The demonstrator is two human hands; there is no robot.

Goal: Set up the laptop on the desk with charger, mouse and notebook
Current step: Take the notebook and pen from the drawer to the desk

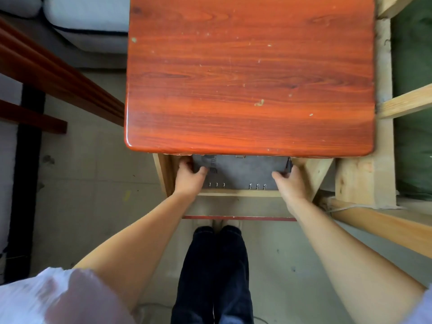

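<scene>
A glossy red-brown wooden desk (250, 73) fills the view in front of you, its top bare. Just under its near edge a dark grey notebook (243, 171) with metal binder rings along its near side lies in a pale wooden drawer (238, 193), half hidden by the desktop. Your left hand (189, 178) clamps the notebook's left edge, thumb on the cover. Your right hand (292, 183) grips the right edge the same way, fingers curled round it. Below, your dark trousers (215, 272) stand on a grey floor (93, 183).
</scene>
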